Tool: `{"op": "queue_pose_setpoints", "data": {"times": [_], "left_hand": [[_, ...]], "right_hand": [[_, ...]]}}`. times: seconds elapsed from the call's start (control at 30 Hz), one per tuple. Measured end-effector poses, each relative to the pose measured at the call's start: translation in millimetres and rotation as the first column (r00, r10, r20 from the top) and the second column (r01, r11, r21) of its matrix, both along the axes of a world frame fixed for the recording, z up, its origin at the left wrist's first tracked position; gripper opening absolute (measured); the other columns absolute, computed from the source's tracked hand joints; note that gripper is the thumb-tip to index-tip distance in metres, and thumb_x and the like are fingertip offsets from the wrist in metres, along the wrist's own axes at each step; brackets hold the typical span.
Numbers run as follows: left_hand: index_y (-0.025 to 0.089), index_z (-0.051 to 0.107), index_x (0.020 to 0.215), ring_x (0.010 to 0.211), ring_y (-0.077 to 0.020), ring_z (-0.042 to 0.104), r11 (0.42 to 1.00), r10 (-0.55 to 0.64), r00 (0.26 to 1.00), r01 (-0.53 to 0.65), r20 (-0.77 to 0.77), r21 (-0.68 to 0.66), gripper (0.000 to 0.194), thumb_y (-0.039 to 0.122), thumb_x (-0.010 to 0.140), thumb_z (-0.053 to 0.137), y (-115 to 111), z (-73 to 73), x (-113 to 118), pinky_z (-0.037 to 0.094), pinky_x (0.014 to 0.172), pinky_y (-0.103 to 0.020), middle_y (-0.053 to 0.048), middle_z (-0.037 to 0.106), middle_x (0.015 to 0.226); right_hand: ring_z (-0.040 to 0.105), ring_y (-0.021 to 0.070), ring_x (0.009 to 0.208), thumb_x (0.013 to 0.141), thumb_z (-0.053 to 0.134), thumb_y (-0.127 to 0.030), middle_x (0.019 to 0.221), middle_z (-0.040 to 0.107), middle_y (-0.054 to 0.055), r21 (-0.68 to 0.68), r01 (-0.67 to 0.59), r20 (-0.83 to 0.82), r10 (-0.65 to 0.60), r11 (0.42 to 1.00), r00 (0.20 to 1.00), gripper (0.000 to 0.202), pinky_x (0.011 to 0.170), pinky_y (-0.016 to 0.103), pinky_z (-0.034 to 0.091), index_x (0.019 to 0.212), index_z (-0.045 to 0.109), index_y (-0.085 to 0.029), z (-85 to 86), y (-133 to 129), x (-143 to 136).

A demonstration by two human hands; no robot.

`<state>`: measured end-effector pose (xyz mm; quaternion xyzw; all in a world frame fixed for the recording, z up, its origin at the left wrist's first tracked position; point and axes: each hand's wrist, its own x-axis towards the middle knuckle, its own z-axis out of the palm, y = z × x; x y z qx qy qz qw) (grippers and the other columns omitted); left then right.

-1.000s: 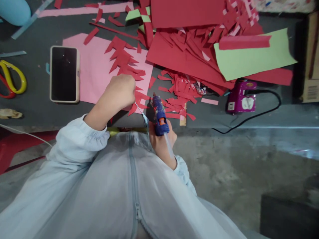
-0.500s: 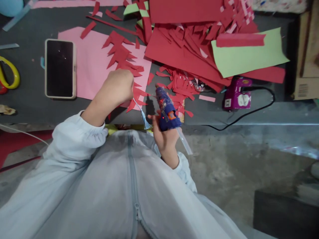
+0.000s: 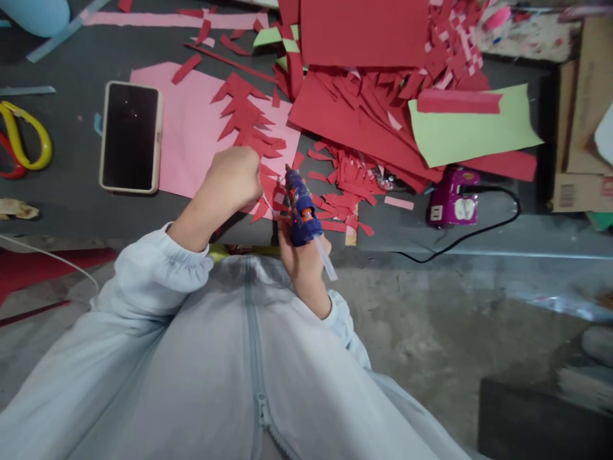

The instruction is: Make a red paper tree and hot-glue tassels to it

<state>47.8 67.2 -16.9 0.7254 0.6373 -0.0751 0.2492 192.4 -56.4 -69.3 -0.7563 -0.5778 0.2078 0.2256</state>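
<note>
My left hand (image 3: 235,174) is closed over the lower part of a red jagged paper cutout (image 3: 244,115), which lies on a pink sheet (image 3: 186,128). A thin light-blue string (image 3: 269,203) runs from its fingers toward my other hand; the cutout's lower part is partly hidden. My right hand (image 3: 302,259) is wrapped round a dark blue glue gun (image 3: 301,214), whose tip points up and away from me, close to the cutout's right side. From the gun's back end a clear glue stick (image 3: 326,259) sticks out.
Left of the pink sheet lies a phone (image 3: 131,137), with yellow-handled scissors (image 3: 29,137) farther left. Red scraps (image 3: 347,172) and a green sheet (image 3: 474,128) cover the right side. A purple box (image 3: 454,197) with a black cable sits near the front edge.
My right hand and the glue gun have moved left, closer to my left hand. The blue tassel seen hanging earlier is now mostly hidden. The whole view has shifted slightly.
</note>
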Motion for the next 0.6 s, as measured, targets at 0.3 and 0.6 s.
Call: {"op": "queue_pose_setpoints", "data": {"times": [0.3,0.6], "left_hand": [[0.017,0.072,0.068,0.067,-0.0203,0.061,0.999,0.029,0.999,-0.03,-0.017,-0.037,0.012,0.029,0.069,0.074,1.0,-0.8,-3.0,0.041,0.064,-0.033,-0.005,0.065,0.062],[0.02,0.073,0.07,0.074,-0.0242,0.066,0.999,0.039,0.998,-0.041,0.059,0.033,0.011,0.026,0.061,0.076,6.0,-13.5,-4.6,0.047,0.065,-0.032,-0.005,0.067,0.064]], "right_hand": [[0.061,0.0216,0.063,0.09,0.049,-0.045,0.08,0.067,0.009,-0.02,0.031,0.129,-0.028,0.999,0.991,0.038,0.061,0.03,0.039,0.103,0.068,-0.016,4.5,0.3,-4.0],[0.059,0.0201,0.063,0.092,0.046,-0.046,0.081,0.065,0.008,-0.049,0.001,0.137,0.005,0.999,0.991,0.037,0.061,0.03,0.037,0.102,0.067,-0.017,6.9,3.3,-4.6]]}}
